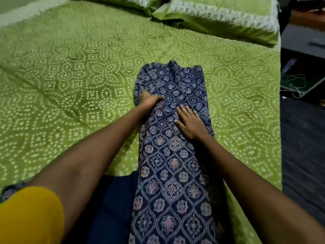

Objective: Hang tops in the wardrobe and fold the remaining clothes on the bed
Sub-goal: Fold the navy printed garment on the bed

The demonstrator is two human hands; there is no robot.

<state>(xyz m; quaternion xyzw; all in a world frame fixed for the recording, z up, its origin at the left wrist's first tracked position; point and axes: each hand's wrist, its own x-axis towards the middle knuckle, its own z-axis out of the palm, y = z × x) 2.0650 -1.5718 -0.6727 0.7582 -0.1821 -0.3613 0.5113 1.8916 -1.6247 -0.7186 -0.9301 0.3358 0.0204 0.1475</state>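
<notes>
A dark blue patterned garment (173,166) lies folded into a long narrow strip on the green bed (70,85), running from the near edge toward the pillows. My left hand (149,99) grips the cloth at the strip's left edge, fingers curled into the fabric. My right hand (190,123) rests flat on the middle of the strip, fingers straight and spread.
Two green pillows (219,18) lie at the head of the bed. A plain dark blue cloth (112,205) sits beside the garment at the near edge. The bed's right edge drops to a dark floor (302,147) with a cabled box (299,83).
</notes>
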